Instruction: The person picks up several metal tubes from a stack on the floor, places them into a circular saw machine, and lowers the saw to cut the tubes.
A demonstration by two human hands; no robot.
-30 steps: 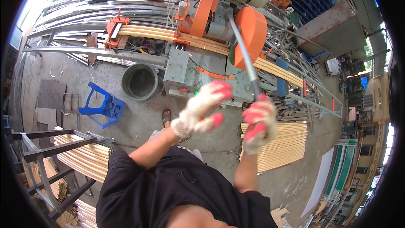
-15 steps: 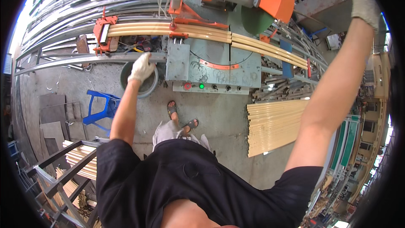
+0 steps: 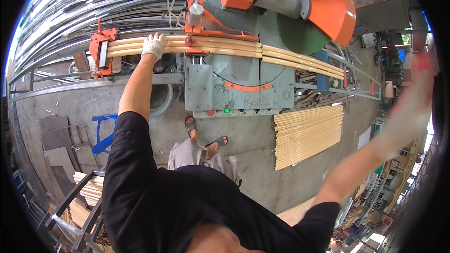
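My left hand, in a pale knit glove, lies across several cream tubes, its fingers curled over their far side. The tubes run side by side over a grey saw table, under an orange clamp. Beside the slot in the table, a gap parts them from shorter tube lengths on the right. My right hand is raised at the far right, away from the tubes. Motion smears its fingers. An orange-guarded saw with a dark green disc stands over the table.
An orange end stop sits at the tubes' left end. A control panel with a green light fronts the table. Cut cream tubes lie on the floor at right. A blue stool and a round bucket are at left.
My left hand has moved from above the bucket onto the cream tubes. The raised right hand has come down and blurred. The whole view has shifted; the saw appears farther right.
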